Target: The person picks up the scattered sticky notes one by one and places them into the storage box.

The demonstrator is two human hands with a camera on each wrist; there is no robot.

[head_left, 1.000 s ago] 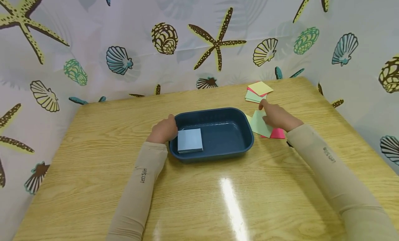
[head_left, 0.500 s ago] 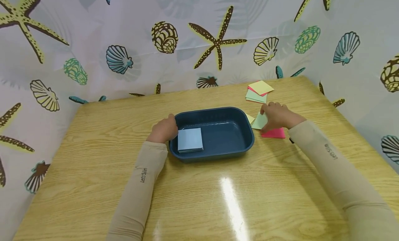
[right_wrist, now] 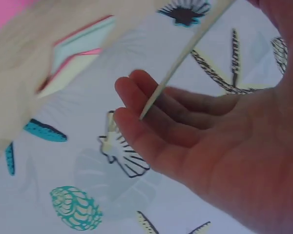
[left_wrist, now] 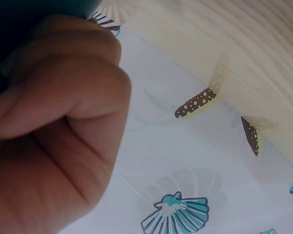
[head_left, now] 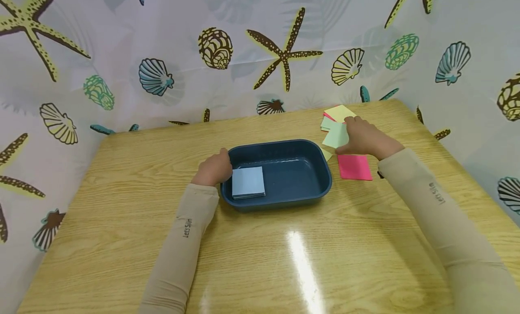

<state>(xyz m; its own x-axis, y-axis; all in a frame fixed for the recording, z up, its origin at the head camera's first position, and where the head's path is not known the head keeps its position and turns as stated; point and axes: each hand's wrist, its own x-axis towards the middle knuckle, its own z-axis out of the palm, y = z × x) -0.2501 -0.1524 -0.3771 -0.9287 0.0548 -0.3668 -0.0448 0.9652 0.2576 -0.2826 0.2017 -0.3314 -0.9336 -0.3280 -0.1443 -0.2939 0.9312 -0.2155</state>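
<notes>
My left hand [head_left: 213,168] grips the left rim of a dark blue plastic bin [head_left: 294,178]; in the left wrist view its fingers curl over the bin's wall. A stack of light blue sticky notes [head_left: 248,182] lies inside, at the left end. Between the thumb and fingers of my right hand [head_left: 366,138] is a pale green sticky note pad [head_left: 335,135], raised above the table beyond the bin's right end. The right wrist view shows that green pad [right_wrist: 180,61] edge-on. A pink sticky note pad [head_left: 354,167] lies just below the right hand.
Pale yellow sticky notes [head_left: 327,154] lie against the bin's right end. Further back, a loose pile topped by a yellow pad [head_left: 339,113] has pink and green ones under it. The wooden table [head_left: 260,260] meets a shell-patterned cloth [head_left: 183,92] behind and at both sides.
My right hand has closed on the green pad and lifted it up and away from the pink one, which now shows fully. The left hand and bin have stayed put.
</notes>
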